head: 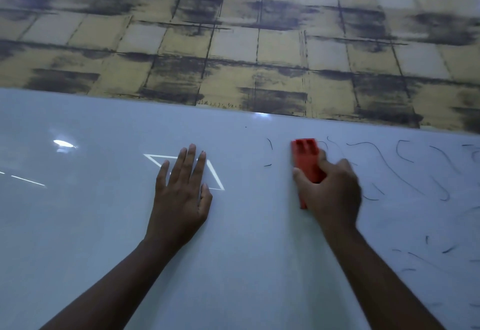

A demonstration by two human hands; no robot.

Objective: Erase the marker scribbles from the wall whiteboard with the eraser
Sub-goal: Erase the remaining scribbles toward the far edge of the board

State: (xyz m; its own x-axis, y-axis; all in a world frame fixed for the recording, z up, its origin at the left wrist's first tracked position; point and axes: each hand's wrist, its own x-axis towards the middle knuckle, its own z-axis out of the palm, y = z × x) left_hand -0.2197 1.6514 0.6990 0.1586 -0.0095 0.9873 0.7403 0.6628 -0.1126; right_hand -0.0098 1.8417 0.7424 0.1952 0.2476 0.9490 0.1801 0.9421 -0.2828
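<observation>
Right hand: grip curled round a red eraser, pressed flat to the wall whiteboard; hand blurred. Left hand lies open, fingers straight, palm on the board w/ nothing held. Black marker scribbles lie just right of the eraser, more twd the lower right; a few flecks on its left. Patterned wallpaper above. Wiping looks mid-way; next likely calls for strokes rightward.

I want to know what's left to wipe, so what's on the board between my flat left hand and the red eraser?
Head view: mostly bare whiteboard between the left hand and eraser, with two short marker strokes near the eraser.
</observation>
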